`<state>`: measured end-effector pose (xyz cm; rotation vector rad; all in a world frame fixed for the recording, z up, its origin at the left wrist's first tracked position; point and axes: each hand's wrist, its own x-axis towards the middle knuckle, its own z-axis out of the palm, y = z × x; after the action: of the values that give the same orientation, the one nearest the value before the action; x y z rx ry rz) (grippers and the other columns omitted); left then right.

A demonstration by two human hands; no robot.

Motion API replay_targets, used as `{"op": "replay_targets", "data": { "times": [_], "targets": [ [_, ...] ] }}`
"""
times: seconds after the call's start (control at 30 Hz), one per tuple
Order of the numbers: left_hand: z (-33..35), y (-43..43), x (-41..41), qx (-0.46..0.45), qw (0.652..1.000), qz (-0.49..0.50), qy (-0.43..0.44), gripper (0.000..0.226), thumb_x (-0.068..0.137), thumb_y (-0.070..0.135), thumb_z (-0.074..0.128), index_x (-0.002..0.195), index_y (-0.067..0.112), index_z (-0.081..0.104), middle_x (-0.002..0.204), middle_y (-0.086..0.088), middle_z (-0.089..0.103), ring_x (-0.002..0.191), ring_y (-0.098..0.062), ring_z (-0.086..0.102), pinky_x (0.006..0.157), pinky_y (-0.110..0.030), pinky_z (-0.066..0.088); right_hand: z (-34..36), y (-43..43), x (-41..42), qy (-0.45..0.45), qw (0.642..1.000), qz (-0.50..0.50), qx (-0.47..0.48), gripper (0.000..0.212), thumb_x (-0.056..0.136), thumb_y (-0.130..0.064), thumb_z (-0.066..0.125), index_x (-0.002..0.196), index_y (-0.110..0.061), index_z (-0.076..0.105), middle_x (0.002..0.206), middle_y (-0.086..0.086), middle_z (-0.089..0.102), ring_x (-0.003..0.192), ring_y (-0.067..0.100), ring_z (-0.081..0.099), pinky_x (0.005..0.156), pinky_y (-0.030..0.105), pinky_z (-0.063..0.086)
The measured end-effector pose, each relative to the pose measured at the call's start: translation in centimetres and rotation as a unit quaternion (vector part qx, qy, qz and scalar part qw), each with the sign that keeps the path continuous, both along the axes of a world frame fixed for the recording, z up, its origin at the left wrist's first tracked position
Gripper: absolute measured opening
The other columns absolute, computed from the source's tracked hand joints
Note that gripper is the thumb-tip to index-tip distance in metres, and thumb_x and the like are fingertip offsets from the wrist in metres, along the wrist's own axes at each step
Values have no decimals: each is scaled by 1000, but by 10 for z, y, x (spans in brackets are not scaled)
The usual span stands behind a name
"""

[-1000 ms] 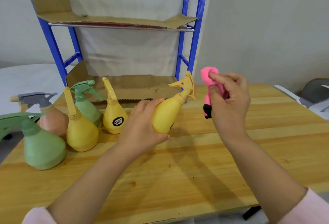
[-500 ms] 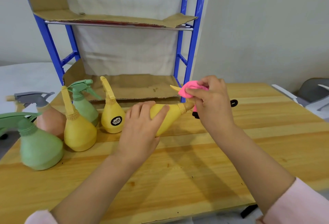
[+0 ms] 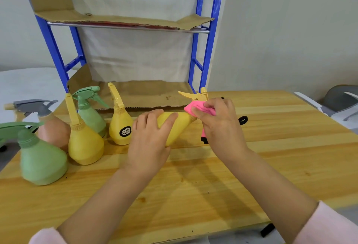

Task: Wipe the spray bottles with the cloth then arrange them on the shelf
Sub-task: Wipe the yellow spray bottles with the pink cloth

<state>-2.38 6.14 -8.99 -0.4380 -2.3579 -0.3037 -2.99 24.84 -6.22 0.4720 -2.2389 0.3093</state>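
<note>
Holding the yellow spray bottle (image 3: 180, 122) tilted, you have its trigger head up and to the right and its belly low in your left hand (image 3: 149, 143). The left grip is wrapped round the belly, with the fingers curled over the top. I cannot tell whether the base touches the counter (image 3: 271, 156), because the hand covers it.

Your right hand (image 3: 222, 127) has its grip closed on the pink cloth (image 3: 195, 108), pinching it against the bottle's neck just under the trigger head. A black-trimmed end of the cloth hangs below that hand.

The held bottle sits in front of the blue shelf (image 3: 205, 59), near its right posts. Both shelf tiers are lined with cardboard.

Five more bottles stand on the counter to the left:
- labelled yellow bottle (image 3: 120, 127)
- plain yellow bottle (image 3: 85, 146)
- near green bottle (image 3: 42, 160)
- far green bottle (image 3: 91, 115)
- peach bottle (image 3: 54, 131), with a grey trigger
</note>
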Motion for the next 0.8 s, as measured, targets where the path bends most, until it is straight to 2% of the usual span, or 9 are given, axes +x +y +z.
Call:
{"op": "replay_targets", "data": {
  "times": [0.1, 0.17, 0.2, 0.3, 0.4, 0.5, 0.6, 0.7, 0.8],
  "targets": [
    [1, 3, 1, 4, 1000, -9, -13, 97, 37, 12, 85, 124, 23, 45, 116, -17, 56, 102, -31, 42, 81, -46, 47, 2, 4, -3, -15, 1000, 8, 15, 43, 69, 6, 78, 107, -12, 71, 105, 11, 59, 100, 18, 44, 78, 29, 53],
    [1, 6, 3, -14, 1000, -20, -15, 97, 35, 14, 85, 123, 24, 45, 114, -16, 57, 100, -31, 43, 79, -44, 46, 7, 8, -13, -14, 1000, -13, 13, 19, 86, -16, 68, 104, -13, 66, 108, 3, 53, 94, -11, 43, 79, 2, 38],
    [1, 8, 3, -21, 999, -23, -16, 98, 34, 15, 85, 123, 24, 45, 114, -15, 57, 100, -31, 43, 78, -44, 46, 10, 9, -17, 6, 999, -30, 9, 16, 89, -21, 63, 103, -13, 65, 108, 2, 52, 91, -16, 42, 74, -1, 33],
    [-1, 8, 4, -24, 999, -25, -15, 97, 35, 12, 83, 123, 24, 45, 114, -15, 57, 100, -30, 42, 79, -43, 46, 20, 3, -22, -6, 999, -31, -12, 14, 84, -6, 64, 96, -9, 71, 105, 8, 56, 100, 18, 49, 75, 24, 44],
    [-1, 5, 3, -9, 1000, -22, -13, 96, 37, 11, 84, 125, 22, 46, 115, -16, 56, 102, -30, 41, 81, -45, 46, 19, -1, -20, -32, 998, -22, -40, 19, 82, -4, 69, 99, -11, 69, 105, 6, 53, 98, 15, 50, 73, 22, 49],
    [1, 5, 0, 63, 997, -15, -28, 99, 39, 8, 83, 130, 17, 44, 115, -16, 54, 102, -29, 40, 83, -46, 48, 7, -9, -10, -19, 999, 7, -24, 29, 86, -5, 62, 111, -16, 70, 110, 9, 55, 102, 23, 44, 79, 36, 52],
    [2, 6, -3, 111, 993, -8, -45, 99, 43, 9, 83, 133, 10, 43, 114, -15, 53, 103, -28, 39, 87, -42, 45, 0, -15, -1, -23, 996, 3, -83, 27, 89, -11, 61, 115, -20, 64, 114, 5, 53, 106, 22, 44, 84, 40, 51],
    [5, 11, -2, 134, 989, -1, -69, 100, 45, 18, 85, 135, 10, 42, 118, -11, 52, 107, -29, 42, 91, -38, 41, -9, -19, 3, 9, 999, 36, -38, 55, 79, 2, 73, 125, -21, 54, 114, 7, 52, 107, 28, 42, 79, 43, 54],
    [8, 15, -3, 173, 980, -4, -96, 102, 46, 27, 88, 136, 11, 41, 123, -9, 50, 113, -28, 43, 94, -34, 37, -14, -26, 7, 0, 997, 60, -46, 33, 93, -12, 59, 126, -19, 62, 112, 10, 57, 107, 20, 39, 89, 25, 45]
  ]
}}
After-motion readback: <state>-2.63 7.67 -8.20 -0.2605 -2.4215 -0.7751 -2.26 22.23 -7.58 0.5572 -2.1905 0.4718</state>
